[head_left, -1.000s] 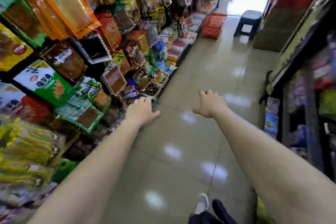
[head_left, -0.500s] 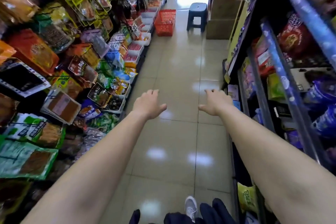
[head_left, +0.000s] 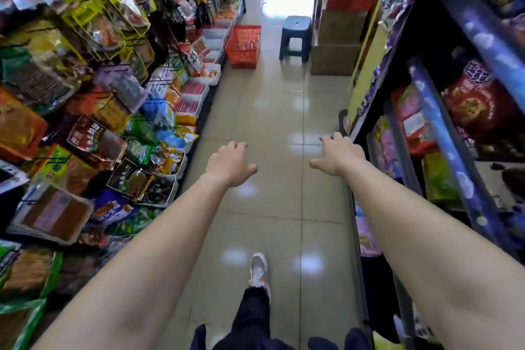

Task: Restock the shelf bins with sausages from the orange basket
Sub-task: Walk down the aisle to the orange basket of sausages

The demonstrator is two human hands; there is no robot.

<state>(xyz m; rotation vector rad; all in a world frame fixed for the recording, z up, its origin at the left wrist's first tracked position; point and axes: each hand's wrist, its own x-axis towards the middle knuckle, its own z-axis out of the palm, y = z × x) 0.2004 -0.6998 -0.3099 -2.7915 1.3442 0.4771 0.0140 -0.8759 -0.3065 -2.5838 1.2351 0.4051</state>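
Observation:
The orange basket [head_left: 245, 45] stands on the aisle floor far ahead, beside the left shelf, with packets faintly visible inside. White shelf bins [head_left: 193, 94] holding red and orange sausage packs run along the bottom of the left shelf up to the basket. My left hand [head_left: 228, 163] and my right hand [head_left: 338, 153] are stretched out over the floor at mid-aisle, fingers relaxed, holding nothing. Both are well short of the basket.
A dark plastic stool [head_left: 295, 37] stands right of the basket, with stacked cardboard boxes [head_left: 335, 45] beside it. Hanging snack bags [head_left: 93, 133] crowd the left shelf; packed shelves [head_left: 443, 133] line the right. My foot [head_left: 258, 270] steps on the tiled floor [head_left: 270, 111].
The view has turned from the left shelf to face down the aisle, and the basket looks nearer. Both empty hands stay stretched out ahead.

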